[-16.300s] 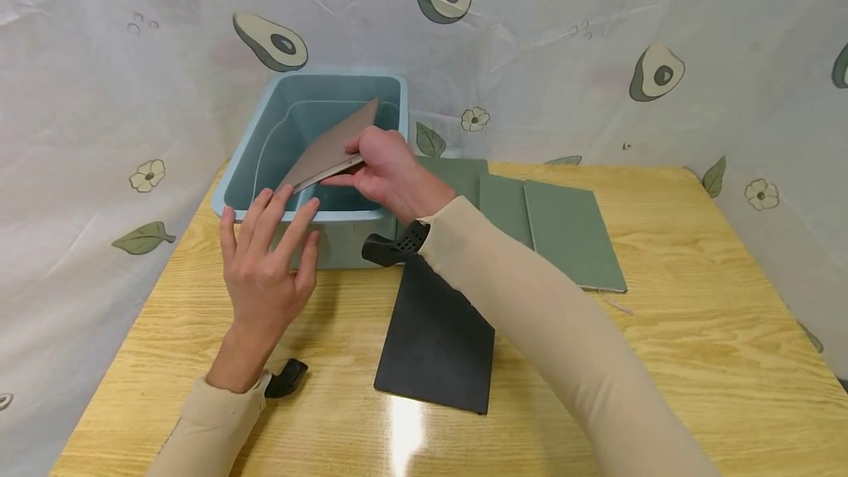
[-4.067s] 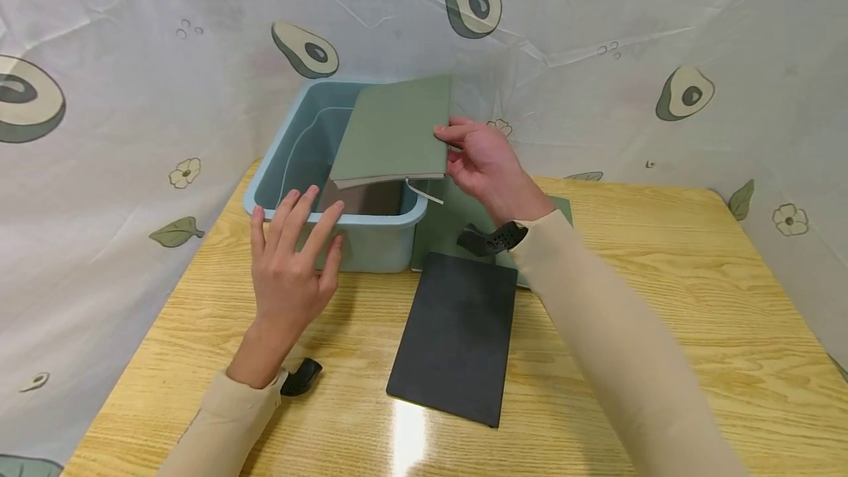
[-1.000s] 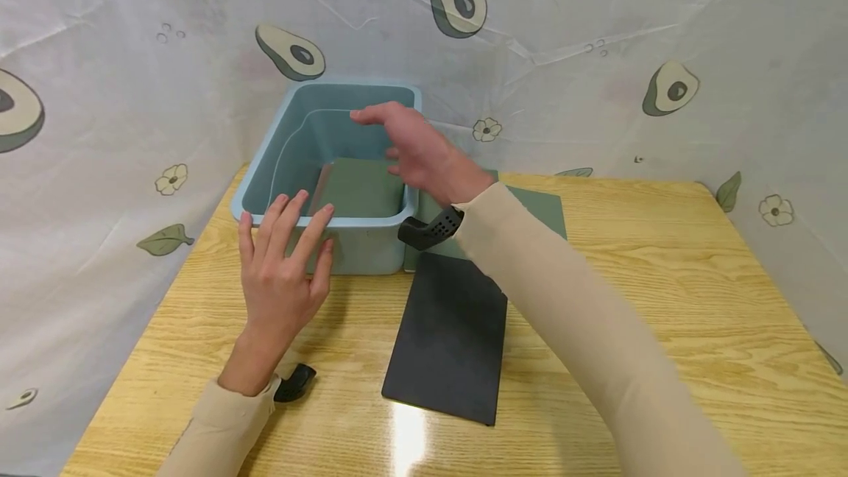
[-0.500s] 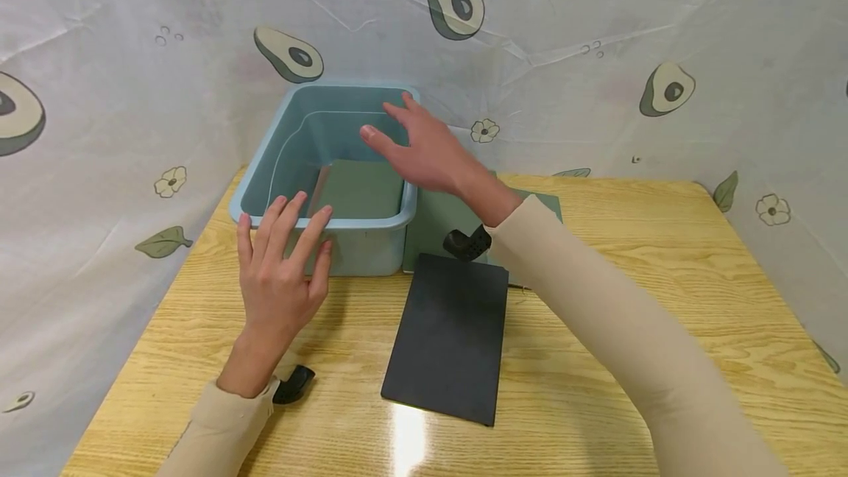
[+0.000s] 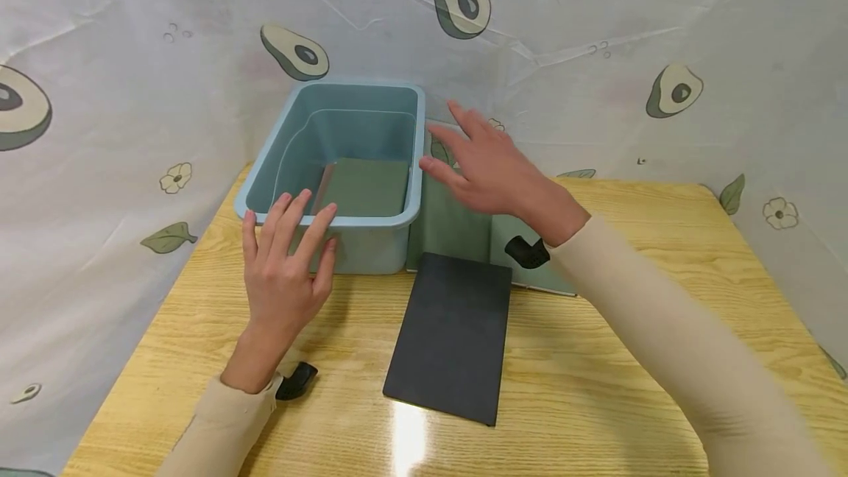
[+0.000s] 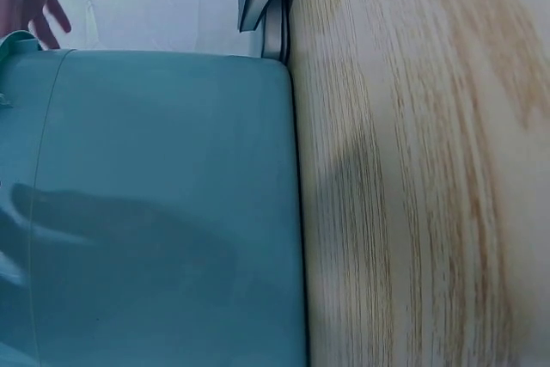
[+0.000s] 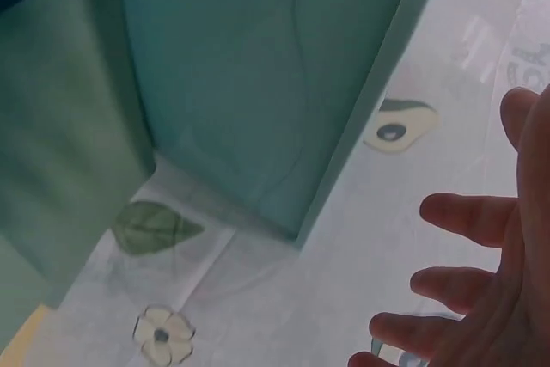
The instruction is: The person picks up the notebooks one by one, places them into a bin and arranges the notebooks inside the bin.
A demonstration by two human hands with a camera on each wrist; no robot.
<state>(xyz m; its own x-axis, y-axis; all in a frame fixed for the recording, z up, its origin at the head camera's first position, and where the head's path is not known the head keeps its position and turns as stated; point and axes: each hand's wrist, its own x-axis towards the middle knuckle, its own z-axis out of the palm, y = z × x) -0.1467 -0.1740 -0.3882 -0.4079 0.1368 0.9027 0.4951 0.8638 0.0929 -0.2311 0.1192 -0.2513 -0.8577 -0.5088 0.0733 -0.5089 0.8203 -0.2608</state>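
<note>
From here I see the left hand (image 5: 281,278) spread at the blue bin (image 5: 377,221)'s near rim, a green book (image 5: 371,186) lying inside, and — just swung clear of the bin — the right hand (image 5: 486,168), fingers wide and empty, so I judge that book placed, with more green books (image 5: 457,230) on the bench (image 5: 344,389).

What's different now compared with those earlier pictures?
The right hand has let go of a green book, now lying in the blue bin partly over the brownish book it held first, and moved right, holding nothing. The left hand stays at the bin's near side; the black book hasn't moved.
</note>
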